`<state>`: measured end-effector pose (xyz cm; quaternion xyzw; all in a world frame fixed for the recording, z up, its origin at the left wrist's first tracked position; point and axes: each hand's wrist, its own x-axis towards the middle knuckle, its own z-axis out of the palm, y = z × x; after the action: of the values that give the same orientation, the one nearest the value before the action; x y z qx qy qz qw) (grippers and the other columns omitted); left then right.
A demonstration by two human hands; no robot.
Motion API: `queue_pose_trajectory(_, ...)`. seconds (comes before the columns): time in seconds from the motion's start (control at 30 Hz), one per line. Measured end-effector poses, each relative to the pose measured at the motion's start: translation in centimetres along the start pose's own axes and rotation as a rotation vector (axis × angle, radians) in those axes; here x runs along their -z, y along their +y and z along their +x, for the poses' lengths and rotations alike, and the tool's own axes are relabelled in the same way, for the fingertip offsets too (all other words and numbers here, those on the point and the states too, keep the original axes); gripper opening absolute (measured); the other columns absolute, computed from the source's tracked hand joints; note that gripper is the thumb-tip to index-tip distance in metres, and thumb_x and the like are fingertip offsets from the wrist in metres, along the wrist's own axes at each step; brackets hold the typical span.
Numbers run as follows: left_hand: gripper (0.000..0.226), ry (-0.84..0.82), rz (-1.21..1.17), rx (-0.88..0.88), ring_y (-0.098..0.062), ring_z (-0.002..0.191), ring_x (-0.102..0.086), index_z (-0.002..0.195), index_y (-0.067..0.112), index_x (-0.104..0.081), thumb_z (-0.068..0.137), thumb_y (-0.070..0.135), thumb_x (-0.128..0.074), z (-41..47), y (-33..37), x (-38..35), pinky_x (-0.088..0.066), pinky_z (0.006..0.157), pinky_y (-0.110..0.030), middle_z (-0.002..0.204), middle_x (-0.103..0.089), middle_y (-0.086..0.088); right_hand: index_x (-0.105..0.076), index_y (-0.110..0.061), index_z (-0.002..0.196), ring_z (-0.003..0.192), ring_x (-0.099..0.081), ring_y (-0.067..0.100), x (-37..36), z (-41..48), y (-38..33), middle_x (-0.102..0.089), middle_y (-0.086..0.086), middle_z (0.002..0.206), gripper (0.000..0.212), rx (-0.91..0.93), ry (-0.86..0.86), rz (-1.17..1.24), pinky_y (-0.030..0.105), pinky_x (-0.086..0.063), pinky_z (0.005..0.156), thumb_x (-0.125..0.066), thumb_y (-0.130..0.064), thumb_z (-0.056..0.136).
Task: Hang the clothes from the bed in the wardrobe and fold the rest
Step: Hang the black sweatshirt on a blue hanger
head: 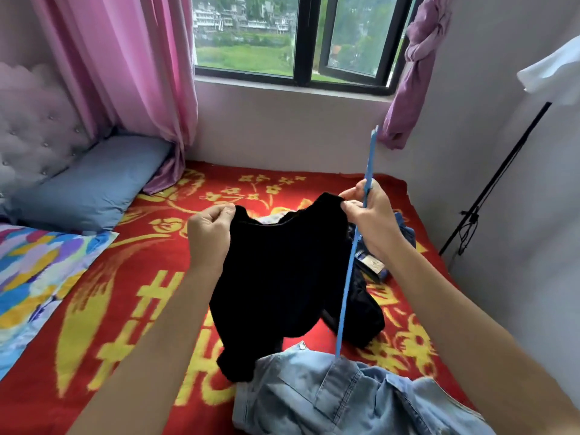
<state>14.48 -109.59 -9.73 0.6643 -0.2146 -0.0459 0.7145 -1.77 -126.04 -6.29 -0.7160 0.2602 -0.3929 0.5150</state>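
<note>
Black top (pixel 282 277) looks soft and light: your left hand (pixel 210 233) and right hand (pixel 370 218) each pinch a shoulder, the best hold, the right also gripping the blue hanger (pixel 371 158).

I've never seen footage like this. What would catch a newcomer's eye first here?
Dead centre, a black garment is held up over the bed, the left hand pinching one top corner and the right hand the other while also gripping a blue hanger. Beneath it lies a vivid red blanket with yellow patterns, and a pink curtain hangs left of the window.
</note>
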Motion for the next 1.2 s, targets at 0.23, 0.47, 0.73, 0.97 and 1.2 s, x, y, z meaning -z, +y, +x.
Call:
queue_pose_trajectory(0.23, 0.028, -0.304, 0.173, 0.339, -0.019, 0.069, -0.052, 0.064, 0.014, -0.065, 0.090, 0.007, -0.059, -4.1, -7.3, 1.3, -0.040, 0.056, -0.024, 0.069, -0.058, -0.008, -0.035, -0.017, 0.074, 0.065, -0.044, 0.012, -1.4, -2.5, 1.8, -0.055, -0.003, 0.076, 0.038, -0.085, -0.188, 0.016, 0.018, -0.043, 0.066, -0.049, 0.017, 0.084)
queue_pose_trajectory(0.47, 0.050, -0.698, 0.472, 0.483, -0.019, 0.099, -0.057, 0.128, 0.016, -0.050, 0.082, 0.014, -0.067, -6.3, -11.1, 0.2, -0.044, 0.077, -0.024, 0.113, -0.055, -0.008, -0.036, -0.018, 0.073, 0.055, -0.042, 0.002, -1.6, -4.2, 3.9, -0.057, -0.002, 0.078, 0.039, -0.186, -0.264, 0.027, 0.012, -0.045, 0.066, -0.049, 0.018, 0.084)
queue_pose_trajectory(0.73, 0.019, -0.661, 0.289, 0.486, -0.020, 0.070, -0.056, 0.077, -0.008, -0.066, 0.089, 0.005, -0.058, -7.1, -12.7, 0.4, -0.040, 0.068, -0.030, 0.073, -0.059, -0.011, -0.035, -0.018, 0.072, 0.068, -0.053, 0.008, 1.1, -4.4, 4.8, -0.057, -0.003, 0.078, 0.039, -0.205, -0.141, -0.075, 0.023, -0.046, 0.076, -0.053, 0.015, 0.083)
queue_pose_trajectory(0.97, 0.020, -0.603, 0.159, 0.323, -0.013, 0.066, -0.053, 0.076, 0.000, -0.064, 0.092, 0.009, -0.057, -5.3, -10.5, 2.1, -0.042, 0.067, -0.024, 0.068, -0.059, -0.005, -0.035, -0.012, 0.074, 0.067, -0.052, 0.012, 5.7, -5.3, 8.9, -0.057, 0.002, 0.076, 0.034, -0.384, -0.229, -0.302, 0.022, -0.045, 0.067, -0.055, 0.014, 0.081)
queue_pose_trajectory(1.2, 0.023, -0.562, 0.305, 0.178, -0.008, 0.050, -0.038, 0.074, 0.002, -0.057, 0.094, 0.013, -0.054, -5.6, -10.7, 0.3, -0.030, 0.050, -0.018, 0.058, -0.044, -0.003, -0.038, -0.015, 0.073, 0.052, -0.062, 0.017, 8.1, -5.6, 10.2, -0.062, 0.007, 0.063, 0.027, -0.662, -0.346, -0.293, 0.024, -0.047, 0.044, -0.050, -0.022, 0.097)
